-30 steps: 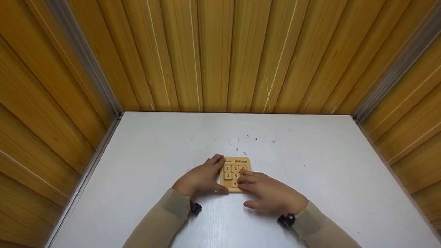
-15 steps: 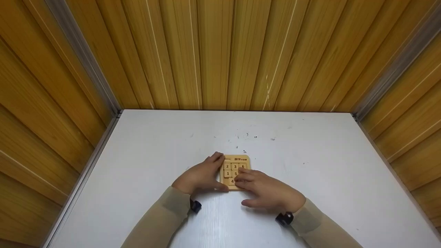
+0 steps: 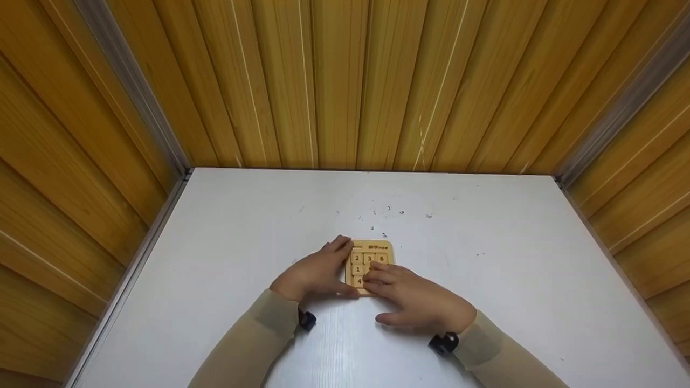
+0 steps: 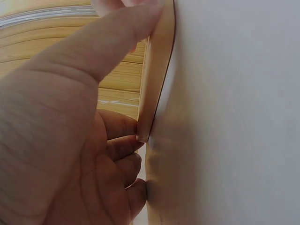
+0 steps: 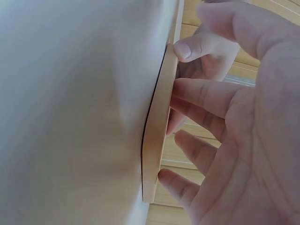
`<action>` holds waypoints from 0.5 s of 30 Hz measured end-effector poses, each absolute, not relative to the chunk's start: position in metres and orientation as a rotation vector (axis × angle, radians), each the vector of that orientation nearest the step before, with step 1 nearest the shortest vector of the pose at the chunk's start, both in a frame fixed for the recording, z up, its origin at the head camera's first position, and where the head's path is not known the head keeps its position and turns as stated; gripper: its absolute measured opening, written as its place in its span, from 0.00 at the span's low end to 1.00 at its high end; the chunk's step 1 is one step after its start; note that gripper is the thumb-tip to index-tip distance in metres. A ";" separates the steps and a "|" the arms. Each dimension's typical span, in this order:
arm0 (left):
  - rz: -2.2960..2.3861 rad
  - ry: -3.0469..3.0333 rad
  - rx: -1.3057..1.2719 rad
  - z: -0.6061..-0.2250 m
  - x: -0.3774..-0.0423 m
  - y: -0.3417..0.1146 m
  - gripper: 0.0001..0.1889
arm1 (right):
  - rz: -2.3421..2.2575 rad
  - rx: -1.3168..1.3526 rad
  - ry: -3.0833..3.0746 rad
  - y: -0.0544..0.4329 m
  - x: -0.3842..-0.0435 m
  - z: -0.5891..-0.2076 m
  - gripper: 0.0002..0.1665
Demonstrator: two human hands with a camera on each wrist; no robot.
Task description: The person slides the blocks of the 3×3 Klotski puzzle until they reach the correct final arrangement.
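Note:
A small wooden number sliding puzzle (image 3: 380, 244) lies flat on the white table. My left hand (image 3: 312, 276) holds it by the left side, thumb at the near corner and fingers at the far one. From the left wrist view, the thumb presses the puzzle's edge (image 4: 157, 65). Over the puzzle's right part reaches my right hand (image 3: 423, 299), its fingers extended and touching the tiles, thumb held off to the side. Tiles 2, 3 and 6 form the far row, and tile 1 (image 3: 357, 269) sits above tile 4 (image 3: 359, 282) at left. The right fingers hide the lower right tiles.
The white table (image 3: 242, 215) has small dark marks beyond the puzzle. Wood-patterned panels (image 3: 334, 86) stand behind and on both sides, with grey metal posts at the corners. Each wrist wears a black camera (image 3: 306, 321).
Tile 4 has slid left from the middle of the near row into the left corner, with my right fingers moving along. My left hand keeps its hold on the puzzle.

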State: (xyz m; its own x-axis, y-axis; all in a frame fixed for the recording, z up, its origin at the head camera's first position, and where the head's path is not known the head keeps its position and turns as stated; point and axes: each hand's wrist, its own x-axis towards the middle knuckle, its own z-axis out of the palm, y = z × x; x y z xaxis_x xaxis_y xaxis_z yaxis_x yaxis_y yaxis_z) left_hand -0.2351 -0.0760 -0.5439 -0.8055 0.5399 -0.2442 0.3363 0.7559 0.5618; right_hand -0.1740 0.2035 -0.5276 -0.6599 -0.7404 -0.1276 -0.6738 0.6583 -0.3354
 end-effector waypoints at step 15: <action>0.717 2.562 0.685 -0.542 -0.234 -0.076 0.70 | -0.358 -1.124 2.616 0.202 -0.168 -0.532 0.49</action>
